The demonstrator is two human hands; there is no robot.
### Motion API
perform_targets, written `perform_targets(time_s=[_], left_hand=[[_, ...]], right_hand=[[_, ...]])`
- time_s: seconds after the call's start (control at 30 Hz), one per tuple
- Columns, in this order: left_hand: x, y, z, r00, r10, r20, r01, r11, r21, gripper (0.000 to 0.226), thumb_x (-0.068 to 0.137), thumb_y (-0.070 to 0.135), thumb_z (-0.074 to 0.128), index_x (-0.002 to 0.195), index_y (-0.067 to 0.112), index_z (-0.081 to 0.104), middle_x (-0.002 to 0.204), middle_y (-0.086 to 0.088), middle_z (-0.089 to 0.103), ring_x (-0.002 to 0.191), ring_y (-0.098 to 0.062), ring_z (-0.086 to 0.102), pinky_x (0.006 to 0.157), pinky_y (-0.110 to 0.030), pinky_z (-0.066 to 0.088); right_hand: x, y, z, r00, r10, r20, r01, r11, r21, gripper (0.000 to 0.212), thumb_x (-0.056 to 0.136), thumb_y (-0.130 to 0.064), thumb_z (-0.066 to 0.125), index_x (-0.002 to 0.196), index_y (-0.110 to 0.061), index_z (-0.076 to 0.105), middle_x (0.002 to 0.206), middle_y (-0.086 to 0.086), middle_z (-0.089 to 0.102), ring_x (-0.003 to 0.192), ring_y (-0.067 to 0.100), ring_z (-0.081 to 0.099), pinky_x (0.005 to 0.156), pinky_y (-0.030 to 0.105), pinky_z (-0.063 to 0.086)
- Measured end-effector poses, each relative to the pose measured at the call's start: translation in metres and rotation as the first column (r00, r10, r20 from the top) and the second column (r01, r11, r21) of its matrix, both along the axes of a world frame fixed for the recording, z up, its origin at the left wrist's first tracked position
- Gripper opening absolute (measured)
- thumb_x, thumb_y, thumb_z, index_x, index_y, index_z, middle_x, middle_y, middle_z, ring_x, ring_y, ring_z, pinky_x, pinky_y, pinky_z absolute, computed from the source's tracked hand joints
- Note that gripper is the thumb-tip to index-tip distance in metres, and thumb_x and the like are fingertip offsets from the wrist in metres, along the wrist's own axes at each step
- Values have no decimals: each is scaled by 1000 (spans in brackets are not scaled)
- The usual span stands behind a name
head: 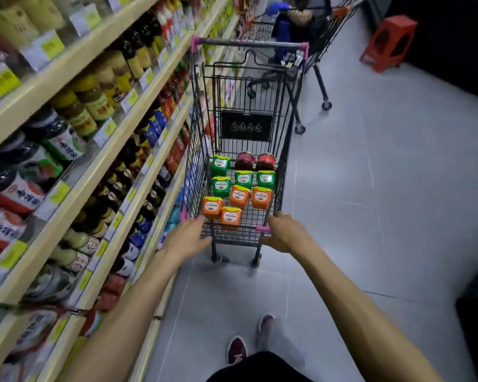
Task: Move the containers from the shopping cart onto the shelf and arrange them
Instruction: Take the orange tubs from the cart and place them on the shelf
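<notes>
A black wire shopping cart [198,139] with pink corners stands in the aisle in front of me. On its floor sit several green square tubs [220,165], several orange square tubs [239,195] and two round red jars [244,160] at the far end. My left hand [186,238] grips the cart's near left rim, thumb under it. At the near right pink corner my right hand [283,234] grips the cart. The shelf [102,161] runs along my left, packed with bottles and packets.
A second cart [319,45] stands further down the aisle, with a person in a blue glove [278,8] behind it. A red plastic stool [389,42] stands at the far right. Grey tiled floor [370,188] lies to the right of my cart.
</notes>
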State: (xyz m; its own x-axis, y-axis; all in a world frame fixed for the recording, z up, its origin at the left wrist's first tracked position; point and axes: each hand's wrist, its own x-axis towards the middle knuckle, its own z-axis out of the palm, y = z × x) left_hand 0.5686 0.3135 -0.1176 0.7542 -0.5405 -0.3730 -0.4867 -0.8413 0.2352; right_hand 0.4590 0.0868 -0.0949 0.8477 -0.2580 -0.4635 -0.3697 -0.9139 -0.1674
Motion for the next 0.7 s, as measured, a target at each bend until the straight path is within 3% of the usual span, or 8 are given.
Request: perform_targets(time_s=[0.27, 0.43, 0.7], left_hand=[[83, -52, -49, 997, 45, -65, -35, 990, 135, 51, 94, 41, 60, 136, 16, 45, 124, -10, 61, 113, -29, 60, 89, -41, 53], [124, -79, -78, 983, 152, -101, -141, 984, 105, 52, 93, 34, 60, 139, 13, 46, 122, -17, 62, 113, -36, 58, 89, -43, 51], [180, -100, -144, 933, 260, -247, -236, 964, 125, 52, 93, 26, 63, 140, 13, 46, 128, -15, 57, 118, -36, 55, 93, -43, 48]], right_hand=[[98, -49, -58, 997, 48, -68, -43, 997, 70, 49, 92, -42, 64, 129, -11, 53, 131, 13, 57, 119, 32, 55, 94, 47, 50], [146, -70, -97, 990, 74, -120, -59, 991, 124, 40, 93, -37, 63, 123, -12, 56, 121, 12, 62, 109, 32, 61, 87, 44, 52], [187, -60, -177, 946, -51, -320, 138, 957, 256, 43, 93, -32, 62, 129, -12, 50, 125, 15, 59, 111, 32, 59, 90, 44, 53]])
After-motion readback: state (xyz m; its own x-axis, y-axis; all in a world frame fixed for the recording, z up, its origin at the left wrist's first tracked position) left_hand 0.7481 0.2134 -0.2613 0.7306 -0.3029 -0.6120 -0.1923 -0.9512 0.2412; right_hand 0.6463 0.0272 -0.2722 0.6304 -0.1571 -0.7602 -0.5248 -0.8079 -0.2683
